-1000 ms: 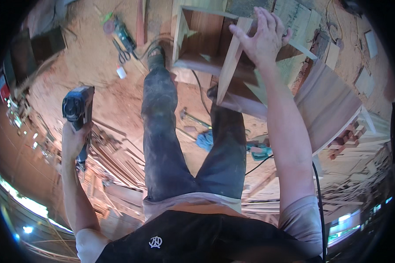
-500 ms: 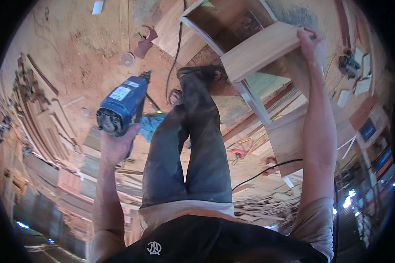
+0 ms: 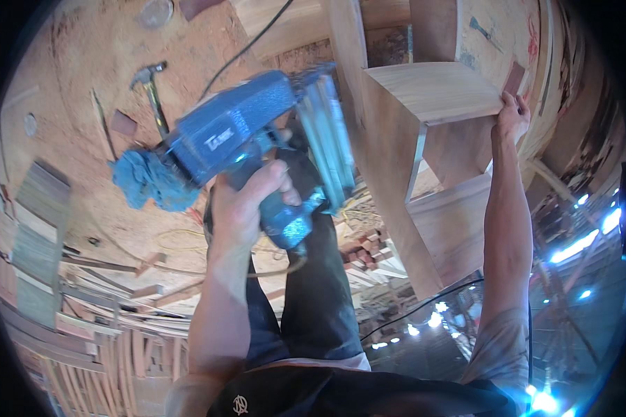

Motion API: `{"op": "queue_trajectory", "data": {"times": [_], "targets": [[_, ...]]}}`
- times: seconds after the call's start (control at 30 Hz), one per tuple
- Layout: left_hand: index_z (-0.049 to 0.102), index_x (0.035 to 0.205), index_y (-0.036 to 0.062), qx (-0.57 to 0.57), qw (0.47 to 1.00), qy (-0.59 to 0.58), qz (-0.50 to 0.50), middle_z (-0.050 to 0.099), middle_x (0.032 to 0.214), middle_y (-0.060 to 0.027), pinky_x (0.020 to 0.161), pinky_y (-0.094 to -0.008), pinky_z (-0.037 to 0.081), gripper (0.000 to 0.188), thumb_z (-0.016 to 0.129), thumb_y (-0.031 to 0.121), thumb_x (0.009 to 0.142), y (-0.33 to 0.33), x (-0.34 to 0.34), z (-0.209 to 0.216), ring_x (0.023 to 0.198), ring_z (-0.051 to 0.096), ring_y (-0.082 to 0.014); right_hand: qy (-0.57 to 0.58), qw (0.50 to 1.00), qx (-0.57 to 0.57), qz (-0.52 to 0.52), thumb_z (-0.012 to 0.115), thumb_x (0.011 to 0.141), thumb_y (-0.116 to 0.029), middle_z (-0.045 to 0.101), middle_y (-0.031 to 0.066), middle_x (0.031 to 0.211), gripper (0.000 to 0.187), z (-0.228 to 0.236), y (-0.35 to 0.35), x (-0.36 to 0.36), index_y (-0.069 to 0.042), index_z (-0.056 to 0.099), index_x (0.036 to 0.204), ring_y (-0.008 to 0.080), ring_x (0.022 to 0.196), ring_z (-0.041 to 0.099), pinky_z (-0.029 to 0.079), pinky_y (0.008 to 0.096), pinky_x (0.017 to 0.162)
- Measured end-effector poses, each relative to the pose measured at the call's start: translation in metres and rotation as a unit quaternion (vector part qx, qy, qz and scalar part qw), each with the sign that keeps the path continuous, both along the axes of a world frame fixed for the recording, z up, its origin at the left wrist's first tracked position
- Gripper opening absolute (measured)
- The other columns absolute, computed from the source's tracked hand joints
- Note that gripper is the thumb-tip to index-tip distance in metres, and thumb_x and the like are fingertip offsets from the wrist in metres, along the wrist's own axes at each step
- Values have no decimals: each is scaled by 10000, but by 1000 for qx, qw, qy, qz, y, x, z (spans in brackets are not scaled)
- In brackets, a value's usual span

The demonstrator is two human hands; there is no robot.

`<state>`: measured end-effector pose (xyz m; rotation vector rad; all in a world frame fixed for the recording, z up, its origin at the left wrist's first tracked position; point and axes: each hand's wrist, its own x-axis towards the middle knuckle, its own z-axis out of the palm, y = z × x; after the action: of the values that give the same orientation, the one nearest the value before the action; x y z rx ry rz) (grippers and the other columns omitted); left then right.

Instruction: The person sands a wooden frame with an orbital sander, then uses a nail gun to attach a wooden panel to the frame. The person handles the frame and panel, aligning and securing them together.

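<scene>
My left hand (image 3: 247, 198) is wrapped round the handle of a blue nail gun (image 3: 233, 121), blurred by motion. Its nose and slanted magazine (image 3: 327, 139) point toward an open-fronted wooden cabinet frame (image 3: 389, 160) on my right, and I cannot tell whether they touch it. At the far right corner of the frame's pale upper board (image 3: 438, 87), my right hand (image 3: 511, 119) grips the edge, fingers closed over it. A reddish-brown flat piece (image 3: 513, 78) shows just beyond those fingers; whether they touch it is unclear.
On the dusty floor at left lie a claw hammer (image 3: 151, 97), a crumpled blue cloth (image 3: 149, 182) and a small brown square (image 3: 124, 123). A black hose (image 3: 250, 45) runs past the nail gun. Wood strips (image 3: 111, 361) and offcuts (image 3: 368, 250) are piled nearer my legs.
The nail gun has swung up and right, from beside my legs to near the cabinet frame. My view has turned. My right hand remains on the frame, which now appears at a different angle.
</scene>
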<state>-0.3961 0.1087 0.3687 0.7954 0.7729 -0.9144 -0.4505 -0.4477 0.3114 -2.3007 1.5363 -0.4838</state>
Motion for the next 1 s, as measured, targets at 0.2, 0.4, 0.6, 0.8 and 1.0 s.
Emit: {"op": "queue_trajectory", "data": {"times": [0.2, 0.4, 0.6, 0.8, 1.0], "targets": [[538, 1381, -29, -181, 960, 162, 138, 611, 744, -64, 652, -410, 549, 534, 675, 313, 996, -63, -62, -57, 647, 605, -196, 40, 999, 25, 13, 741, 882, -227, 712, 125, 1069, 427, 15, -5, 11, 13, 678, 1229, 255, 997, 677, 549, 373, 910], [574, 1369, 3, -219, 945, 191, 151, 620, 702, -72, 645, -397, 561, 487, 647, 333, 1019, -89, -88, -102, 628, 625, -199, -38, 989, 144, 2, 635, 955, -218, 664, 136, 1169, 334, 21, -7, 15, 10, 666, 1197, 284, 1030, 673, 565, 427, 903], [599, 1342, 14, -209, 947, 208, 128, 635, 714, -58, 644, -388, 569, 452, 659, 324, 1018, -92, -77, -138, 627, 644, -182, -8, 990, 138, 21, 607, 976, -193, 645, 142, 1142, 349, 23, -4, 22, 33, 614, 1243, 310, 1045, 678, 589, 465, 900], [610, 1335, 16, -199, 959, 170, 110, 629, 714, -46, 642, -384, 568, 446, 682, 308, 1005, -93, -76, -152, 636, 635, -169, -18, 989, 142, 30, 598, 977, -184, 630, 152, 1170, 337, 25, -9, 20, 35, 610, 1233, 322, 1060, 671, 587, 470, 908], [605, 1333, -5, -205, 958, 163, 113, 623, 714, -44, 636, -381, 567, 454, 694, 283, 993, -92, -82, -153, 634, 631, -170, -5, 988, 154, 28, 580, 980, -209, 619, 158, 1220, 375, 24, -9, 21, 34, 611, 1265, 336, 1113, 651, 588, 492, 906]]}}
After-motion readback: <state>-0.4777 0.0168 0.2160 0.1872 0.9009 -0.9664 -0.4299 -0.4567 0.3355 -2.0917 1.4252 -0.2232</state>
